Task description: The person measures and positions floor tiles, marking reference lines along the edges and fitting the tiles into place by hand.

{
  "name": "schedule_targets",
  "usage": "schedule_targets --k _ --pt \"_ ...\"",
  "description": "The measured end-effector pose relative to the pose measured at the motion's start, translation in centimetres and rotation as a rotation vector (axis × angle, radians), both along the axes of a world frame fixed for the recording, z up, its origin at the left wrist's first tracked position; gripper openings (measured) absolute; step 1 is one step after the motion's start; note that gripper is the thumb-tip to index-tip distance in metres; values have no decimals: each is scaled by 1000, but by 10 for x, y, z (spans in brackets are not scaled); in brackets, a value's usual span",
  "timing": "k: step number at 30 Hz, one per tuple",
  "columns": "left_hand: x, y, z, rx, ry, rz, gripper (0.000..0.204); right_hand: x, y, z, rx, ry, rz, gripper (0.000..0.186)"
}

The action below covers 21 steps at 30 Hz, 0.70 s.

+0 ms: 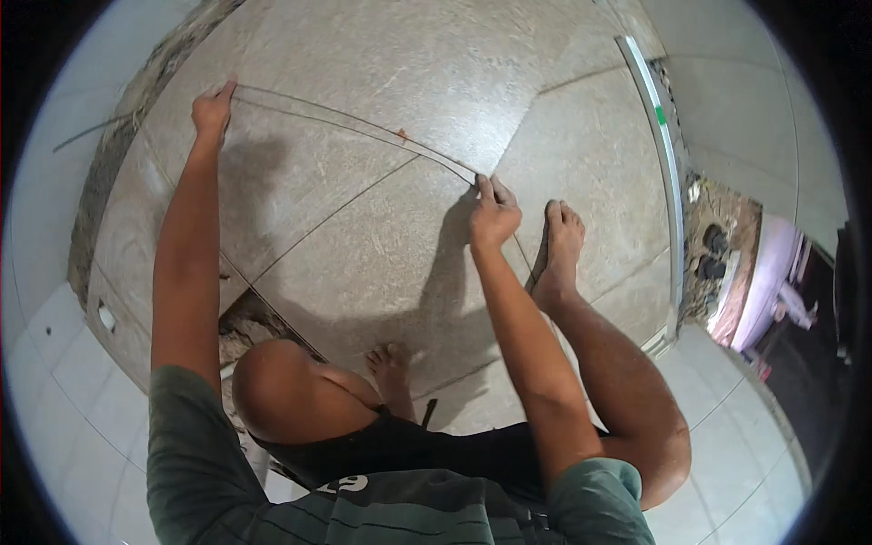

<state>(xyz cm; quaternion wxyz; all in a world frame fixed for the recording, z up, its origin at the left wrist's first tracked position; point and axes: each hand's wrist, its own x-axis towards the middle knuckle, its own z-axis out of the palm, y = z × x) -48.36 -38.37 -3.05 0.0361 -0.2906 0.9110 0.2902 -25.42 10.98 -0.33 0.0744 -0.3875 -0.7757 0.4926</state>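
Note:
A long thin strip [445,162] runs across the beige floor tiles from one hand to the other. It bows slightly, and a second dark line lies beside it, perhaps its edge or shadow. Far left, my left hand [211,113] is closed at one end, fingertips low against the tile. My right hand [496,211], nearer the middle, pinches the other end beside a tile joint. Whether the strip is a measuring tape or a cord is hard to tell. A small orange-red mark [401,135] shows along the line between the hands.
A long metal straightedge [668,163] with a green patch lies along the right side. Beyond it are rubble [713,218] and a lilac bundle [772,272]. A broken gap [250,318] opens in the floor near my knee. My bare foot [560,245] stands right of my right hand.

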Motion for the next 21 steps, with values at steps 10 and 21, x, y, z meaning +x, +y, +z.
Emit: schedule_targets --k 10,21 --pt "11 -1 15 -179 99 -161 48 -6 7 7 -107 -43 24 31" --pt "18 5 20 2 116 -166 51 -2 -3 4 -102 25 -13 29"
